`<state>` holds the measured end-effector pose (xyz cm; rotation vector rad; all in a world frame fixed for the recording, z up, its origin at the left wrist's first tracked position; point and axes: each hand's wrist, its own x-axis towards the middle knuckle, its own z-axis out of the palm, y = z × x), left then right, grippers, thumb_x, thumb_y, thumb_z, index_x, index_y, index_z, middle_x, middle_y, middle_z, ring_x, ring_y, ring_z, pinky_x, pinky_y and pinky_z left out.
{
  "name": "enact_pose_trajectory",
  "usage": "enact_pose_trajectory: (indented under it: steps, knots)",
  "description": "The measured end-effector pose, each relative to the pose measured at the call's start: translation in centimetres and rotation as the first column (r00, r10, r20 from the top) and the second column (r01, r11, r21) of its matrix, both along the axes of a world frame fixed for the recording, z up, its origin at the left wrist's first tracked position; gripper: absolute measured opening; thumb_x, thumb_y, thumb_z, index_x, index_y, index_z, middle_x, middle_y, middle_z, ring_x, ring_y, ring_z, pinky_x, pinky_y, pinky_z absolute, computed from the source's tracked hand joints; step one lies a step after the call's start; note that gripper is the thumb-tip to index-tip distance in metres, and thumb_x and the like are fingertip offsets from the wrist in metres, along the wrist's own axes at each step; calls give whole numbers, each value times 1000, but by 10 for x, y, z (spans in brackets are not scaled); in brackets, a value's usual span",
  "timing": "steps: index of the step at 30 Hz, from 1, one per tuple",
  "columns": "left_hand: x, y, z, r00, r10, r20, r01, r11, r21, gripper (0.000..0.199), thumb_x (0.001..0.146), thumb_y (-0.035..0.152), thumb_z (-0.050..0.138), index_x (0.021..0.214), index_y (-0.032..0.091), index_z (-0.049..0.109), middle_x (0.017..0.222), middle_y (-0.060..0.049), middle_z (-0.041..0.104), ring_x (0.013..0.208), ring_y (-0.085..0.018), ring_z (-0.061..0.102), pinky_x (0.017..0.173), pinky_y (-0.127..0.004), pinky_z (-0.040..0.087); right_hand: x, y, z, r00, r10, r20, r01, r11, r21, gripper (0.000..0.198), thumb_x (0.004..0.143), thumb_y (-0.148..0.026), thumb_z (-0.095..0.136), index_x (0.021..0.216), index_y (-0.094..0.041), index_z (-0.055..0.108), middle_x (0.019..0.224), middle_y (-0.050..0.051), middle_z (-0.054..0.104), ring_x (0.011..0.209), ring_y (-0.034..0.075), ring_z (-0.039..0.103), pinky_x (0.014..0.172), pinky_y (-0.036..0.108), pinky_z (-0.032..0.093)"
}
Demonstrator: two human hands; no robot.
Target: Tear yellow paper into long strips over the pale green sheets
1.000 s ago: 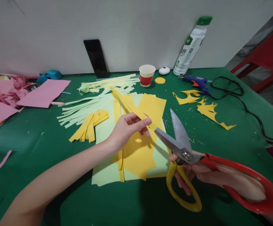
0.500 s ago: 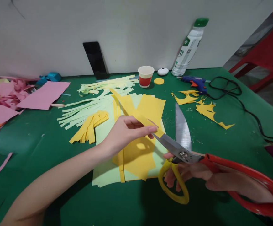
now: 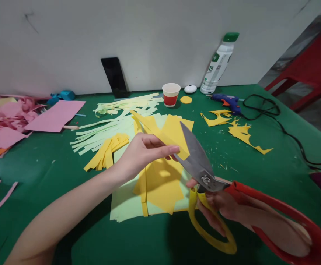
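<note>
Between thumb and fingers, my left hand (image 3: 152,151) pinches a strip of yellow paper (image 3: 163,136) above the pile. My right hand (image 3: 221,206) grips scissors (image 3: 204,178) with one red and one yellow handle. Their blades are parted, and the lower one lies at the near end of the held strip. Under my hands, yellow sheets (image 3: 166,186) rest on light green sheets (image 3: 118,206). A fringed yellow strip bundle (image 3: 102,152) lies left of the pile, beside cut light green strips (image 3: 91,136).
Along the back stand a phone (image 3: 114,77), a paper cup (image 3: 171,95) and a bottle (image 3: 218,64). A glue gun (image 3: 229,103) with a black cord lies right, near yellow scraps (image 3: 243,134). Pink paper (image 3: 58,116) covers the left side.
The scissor blades have drawn closer together, and the scissors have shifted slightly left. My left hand keeps its pinch on the strip. The whole view has moved a little.
</note>
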<state>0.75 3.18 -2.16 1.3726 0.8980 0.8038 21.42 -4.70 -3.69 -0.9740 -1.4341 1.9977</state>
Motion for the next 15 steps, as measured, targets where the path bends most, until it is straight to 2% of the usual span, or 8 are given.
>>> enact_pose_trajectory:
  steps: [4, 9, 11, 15]
  knots:
    - [0, 7, -4, 999, -39, 19, 40, 998, -49, 13, 66, 31, 71, 61, 19, 71, 63, -2, 69, 60, -11, 61, 62, -19, 47, 1, -4, 3, 996, -75, -57, 61, 975, -214, 17, 77, -36, 52, 91, -29, 57, 66, -3, 50, 52, 9, 45, 50, 20, 41]
    - [-1, 11, -7, 997, -69, 26, 71, 994, -83, 11, 66, 29, 70, 62, 19, 71, 64, -3, 70, 60, -11, 62, 63, -20, 48, -1, -6, 3, 988, -149, 48, 155, 897, -415, 27, 65, -47, 63, 82, -25, 59, 58, -5, 42, 49, 6, 39, 49, 16, 37]
    - [0, 11, -7, 998, -67, 17, 69, 993, -97, 12, 66, 29, 70, 62, 18, 71, 64, -4, 70, 60, -12, 63, 64, -21, 49, -1, -8, -2, 988, -140, 70, 157, 887, -435, 34, 64, -51, 62, 88, -27, 58, 55, -6, 41, 46, 5, 36, 45, 15, 34]
    - [2, 12, -6, 998, -65, 8, 65, 993, -98, 12, 66, 28, 70, 60, 17, 70, 64, -4, 70, 61, -13, 63, 64, -23, 49, 2, -10, -11, 987, -113, 113, 148, 911, -385, 40, 67, -55, 55, 98, -30, 55, 54, -6, 42, 43, 5, 34, 42, 16, 31]
